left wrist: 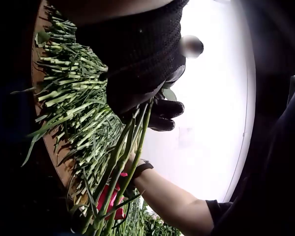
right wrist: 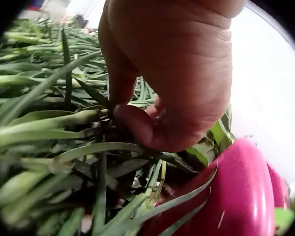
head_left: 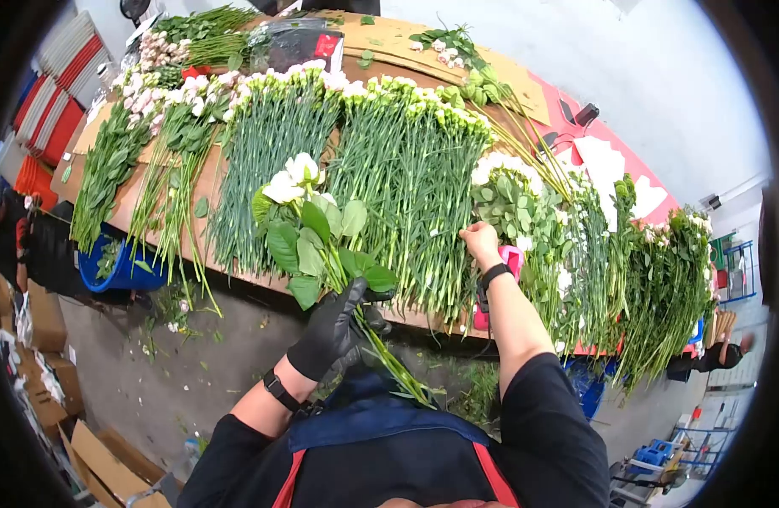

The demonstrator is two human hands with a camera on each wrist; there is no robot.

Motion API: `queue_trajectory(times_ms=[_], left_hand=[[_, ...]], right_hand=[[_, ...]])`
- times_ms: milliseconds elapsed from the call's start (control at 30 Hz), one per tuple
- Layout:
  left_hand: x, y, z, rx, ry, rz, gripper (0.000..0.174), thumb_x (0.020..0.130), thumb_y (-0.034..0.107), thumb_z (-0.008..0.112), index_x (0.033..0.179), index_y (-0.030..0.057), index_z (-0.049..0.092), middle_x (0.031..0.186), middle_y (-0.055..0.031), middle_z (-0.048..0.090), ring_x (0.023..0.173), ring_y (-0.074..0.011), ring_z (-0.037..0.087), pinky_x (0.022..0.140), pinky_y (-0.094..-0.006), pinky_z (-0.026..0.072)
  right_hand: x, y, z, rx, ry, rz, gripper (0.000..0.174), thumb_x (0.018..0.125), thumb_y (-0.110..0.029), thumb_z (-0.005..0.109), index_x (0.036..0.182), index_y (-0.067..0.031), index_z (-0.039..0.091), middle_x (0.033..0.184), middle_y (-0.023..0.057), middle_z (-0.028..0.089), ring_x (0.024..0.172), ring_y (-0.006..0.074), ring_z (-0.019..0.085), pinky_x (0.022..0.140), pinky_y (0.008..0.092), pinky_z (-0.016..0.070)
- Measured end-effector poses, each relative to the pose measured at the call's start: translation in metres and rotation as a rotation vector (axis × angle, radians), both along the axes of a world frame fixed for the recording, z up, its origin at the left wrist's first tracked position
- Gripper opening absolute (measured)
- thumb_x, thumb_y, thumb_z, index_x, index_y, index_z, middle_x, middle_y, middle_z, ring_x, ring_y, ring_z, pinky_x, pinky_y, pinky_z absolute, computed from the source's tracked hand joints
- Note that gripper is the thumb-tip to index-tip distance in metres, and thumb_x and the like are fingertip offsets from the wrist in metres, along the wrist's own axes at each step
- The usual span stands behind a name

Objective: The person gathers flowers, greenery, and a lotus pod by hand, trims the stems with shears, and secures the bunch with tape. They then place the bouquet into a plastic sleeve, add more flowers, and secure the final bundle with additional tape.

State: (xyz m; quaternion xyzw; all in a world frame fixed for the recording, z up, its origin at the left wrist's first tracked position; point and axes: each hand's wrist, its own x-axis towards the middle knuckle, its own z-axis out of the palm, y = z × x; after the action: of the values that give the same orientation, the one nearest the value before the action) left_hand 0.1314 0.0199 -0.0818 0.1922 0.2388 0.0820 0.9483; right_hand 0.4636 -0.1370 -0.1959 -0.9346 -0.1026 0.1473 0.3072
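Observation:
My left hand (head_left: 328,334), in a black glove, grips a small bunch of stems (left wrist: 135,142) below its blooms. White flowers (head_left: 289,179) and broad green leaves (head_left: 309,245) spread above that fist, and the cut ends slant down in front of the apron. At the right edge of a wide row of carnations (head_left: 406,195), my bare right hand (head_left: 481,240) reaches in among the stems. In the right wrist view its thumb and finger pinch a green carnation stem (right wrist: 83,117). Close beside that hand is a glossy pink object (right wrist: 243,189).
The table (head_left: 275,279) carries more bundles: pale pink roses (head_left: 148,97) at left, eucalyptus-like foliage (head_left: 508,203) and leafy stems (head_left: 669,288) at right. A blue bucket (head_left: 118,262) stands below the left end. Cut leaves litter the floor (head_left: 237,356). Cardboard boxes (head_left: 110,466) lie at lower left.

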Motion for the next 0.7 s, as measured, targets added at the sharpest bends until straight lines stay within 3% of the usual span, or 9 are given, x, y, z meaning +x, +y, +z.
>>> queue_trajectory(times_ms=[167, 200, 233, 300, 400, 500, 600, 633, 700], left_hand=[[0.025, 0.009, -0.001, 0.067, -0.024, -0.119, 0.038, 0.101, 0.03, 0.048, 0.128, 0.0051, 0.048, 0.11, -0.0122, 0.062, 0.091, -0.0238, 0.064, 0.079, -0.0442, 0.0564], [0.032, 0.009, 0.007, 0.042, -0.054, -0.149, 0.04, 0.101, 0.031, 0.047, 0.13, 0.0037, 0.047, 0.114, -0.0124, 0.06, 0.097, -0.0242, 0.063, 0.081, -0.0432, 0.0559], [0.039, 0.006, 0.012, 0.014, -0.082, -0.179, 0.042, 0.101, 0.032, 0.046, 0.131, 0.0024, 0.047, 0.118, -0.0126, 0.059, 0.102, -0.0246, 0.062, 0.082, -0.0422, 0.0553], [0.056, 0.0, 0.008, 0.029, -0.084, -0.2, 0.045, 0.101, 0.033, 0.044, 0.133, 0.0013, 0.045, 0.124, -0.0154, 0.056, 0.108, -0.029, 0.061, 0.086, -0.0447, 0.0542], [0.086, -0.012, 0.015, 0.044, -0.134, -0.23, 0.049, 0.102, 0.034, 0.042, 0.138, 0.0008, 0.038, 0.133, -0.0195, 0.049, 0.12, -0.0351, 0.052, 0.094, -0.0507, 0.0488], [0.114, -0.02, 0.003, -0.028, -0.208, -0.233, 0.054, 0.101, 0.036, 0.043, 0.142, 0.0023, 0.032, 0.14, -0.022, 0.041, 0.132, -0.0374, 0.04, 0.104, -0.0601, 0.0377], [0.133, -0.022, -0.001, 0.2, -0.265, -0.197, 0.049, 0.101, 0.035, 0.043, 0.138, 0.0027, 0.037, 0.138, -0.0211, 0.044, 0.129, -0.0372, 0.044, 0.105, -0.0601, 0.0371], [0.134, -0.022, -0.004, -0.009, -0.159, -0.135, 0.042, 0.101, 0.033, 0.043, 0.132, 0.005, 0.044, 0.122, -0.0167, 0.057, 0.118, -0.0346, 0.053, 0.102, -0.0588, 0.0403], [0.134, -0.015, -0.011, -0.002, -0.161, -0.153, 0.037, 0.101, 0.032, 0.045, 0.128, 0.0072, 0.048, 0.108, -0.0114, 0.061, 0.106, -0.0315, 0.059, 0.098, -0.0574, 0.0437]], right_hand=[[-0.029, -0.029, 0.054, 0.439, -0.097, -0.095, 0.016, 0.082, -0.014, 0.062, 0.082, 0.0016, 0.062, 0.067, 0.0068, 0.062, 0.059, 0.0123, 0.054, 0.056, 0.0283, 0.0459], [-0.047, -0.036, 0.084, 0.448, -0.071, -0.099, 0.012, 0.084, -0.01, 0.061, 0.084, 0.0021, 0.061, 0.065, 0.005, 0.06, 0.059, 0.0114, 0.054, 0.055, 0.0282, 0.045], [-0.059, -0.049, 0.091, 0.391, -0.258, -0.012, 0.009, 0.085, -0.007, 0.06, 0.086, 0.0017, 0.059, 0.065, 0.0049, 0.058, 0.058, 0.0107, 0.053, 0.053, 0.0278, 0.0438], [-0.087, -0.075, 0.107, 0.401, -0.35, 0.116, 0.009, 0.085, -0.006, 0.062, 0.087, -0.0007, 0.055, 0.061, 0.0048, 0.055, 0.053, 0.0117, 0.052, 0.05, 0.0278, 0.0425], [-0.136, -0.098, 0.142, 0.348, -0.183, 0.185, 0.011, 0.085, -0.004, 0.062, 0.093, -0.0021, 0.055, 0.061, 0.0061, 0.056, 0.051, 0.0127, 0.054, 0.048, 0.0288, 0.0427], [-0.155, -0.123, 0.13, 0.3, -0.142, 0.452, 0.016, 0.082, -0.006, 0.065, 0.094, -0.0018, 0.056, 0.072, 0.0143, 0.062, 0.057, 0.0233, 0.062, 0.051, 0.0343, 0.0476], [-0.14, -0.125, 0.135, 0.175, 0.004, 0.766, 0.017, 0.085, -0.016, 0.064, 0.096, -0.003, 0.059, 0.078, 0.0164, 0.062, 0.069, 0.0356, 0.063, 0.062, 0.0421, 0.0511], [-0.127, -0.12, 0.148, 0.142, 0.137, 0.824, 0.019, 0.088, -0.021, 0.061, 0.097, -0.0038, 0.06, 0.08, 0.0164, 0.062, 0.075, 0.0369, 0.063, 0.067, 0.0427, 0.0512], [-0.075, -0.113, 0.168, 0.094, 0.189, 1.04, 0.019, 0.09, -0.024, 0.058, 0.097, -0.0068, 0.062, 0.087, 0.0142, 0.062, 0.082, 0.0344, 0.063, 0.071, 0.0424, 0.0519]])
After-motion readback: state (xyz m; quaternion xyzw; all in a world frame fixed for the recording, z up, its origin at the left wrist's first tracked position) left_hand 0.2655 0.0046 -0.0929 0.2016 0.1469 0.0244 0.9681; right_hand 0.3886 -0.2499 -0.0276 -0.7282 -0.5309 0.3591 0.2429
